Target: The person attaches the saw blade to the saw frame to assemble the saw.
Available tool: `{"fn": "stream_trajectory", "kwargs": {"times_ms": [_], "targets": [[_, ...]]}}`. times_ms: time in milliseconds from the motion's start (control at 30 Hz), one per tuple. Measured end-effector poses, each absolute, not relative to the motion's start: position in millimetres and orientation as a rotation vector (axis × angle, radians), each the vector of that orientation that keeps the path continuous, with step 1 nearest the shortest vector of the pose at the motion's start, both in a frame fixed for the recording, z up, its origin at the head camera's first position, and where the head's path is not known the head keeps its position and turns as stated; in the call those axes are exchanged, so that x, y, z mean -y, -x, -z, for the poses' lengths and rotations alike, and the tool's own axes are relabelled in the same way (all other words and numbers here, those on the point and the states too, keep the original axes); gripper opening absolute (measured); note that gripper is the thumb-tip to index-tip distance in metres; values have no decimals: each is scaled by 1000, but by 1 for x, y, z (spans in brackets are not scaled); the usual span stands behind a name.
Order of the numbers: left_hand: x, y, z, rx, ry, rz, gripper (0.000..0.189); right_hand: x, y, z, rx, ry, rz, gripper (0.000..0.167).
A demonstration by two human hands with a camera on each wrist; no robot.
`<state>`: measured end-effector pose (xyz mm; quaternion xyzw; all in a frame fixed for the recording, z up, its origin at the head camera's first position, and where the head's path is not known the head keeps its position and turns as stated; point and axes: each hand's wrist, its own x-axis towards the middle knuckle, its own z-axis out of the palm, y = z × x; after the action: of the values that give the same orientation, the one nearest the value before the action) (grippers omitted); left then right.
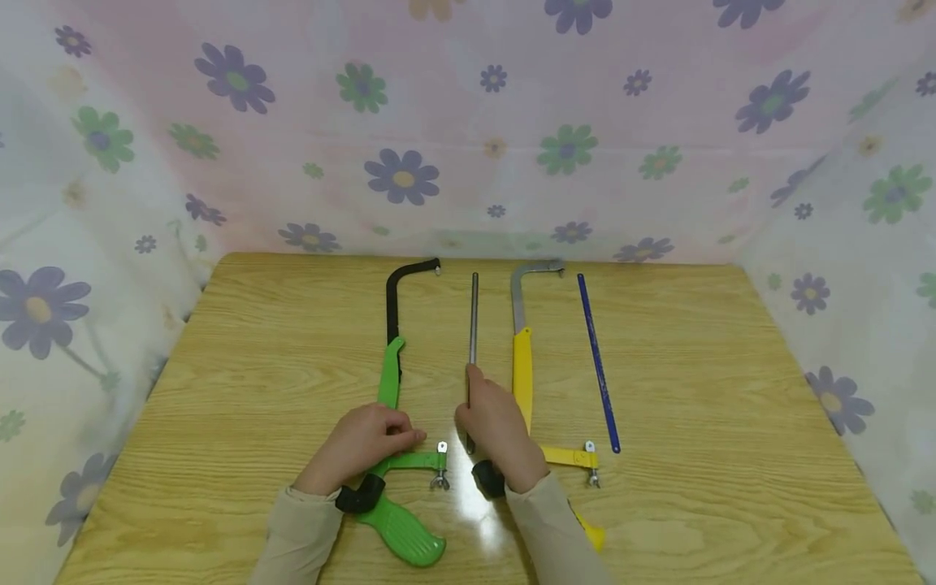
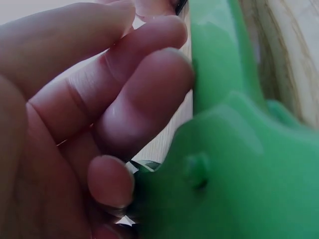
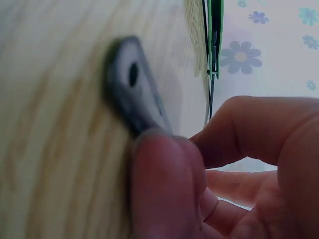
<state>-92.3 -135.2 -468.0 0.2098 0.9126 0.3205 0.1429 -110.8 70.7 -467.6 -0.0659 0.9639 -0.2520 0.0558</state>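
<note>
Green saw frame [image 1: 390, 380] lies beside the left hand [image 1: 358, 443], fingers loosely curled, seemingly empty; right hand [image 1: 500, 424] pinches the grey blade [image 1: 474, 321], likely because it's thin!

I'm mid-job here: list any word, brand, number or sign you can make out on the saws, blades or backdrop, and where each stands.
No readable text anywhere.
Blue blade: pale marks, too small to tell lettering from wear.
Grey blade, green saw, yellow saw: none legible.
Backdrop: printed flowers, no lettering seen.
</note>
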Motion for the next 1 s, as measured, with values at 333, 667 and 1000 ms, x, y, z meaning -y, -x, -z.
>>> {"fn": "stream_trajectory", "kwargs": {"times_ms": [333, 667, 1000], "targets": [[135, 92, 466, -2632, -573, -939, 34, -71, 112, 466, -2890, 199, 778, 56], [136, 91, 467, -2632, -560, -941, 31, -72, 111, 465, -2828, 182, 832, 31], [136, 93, 468, -2608, -561, -959, 31, -79, 111, 466, -2825, 245, 827, 4]]}}
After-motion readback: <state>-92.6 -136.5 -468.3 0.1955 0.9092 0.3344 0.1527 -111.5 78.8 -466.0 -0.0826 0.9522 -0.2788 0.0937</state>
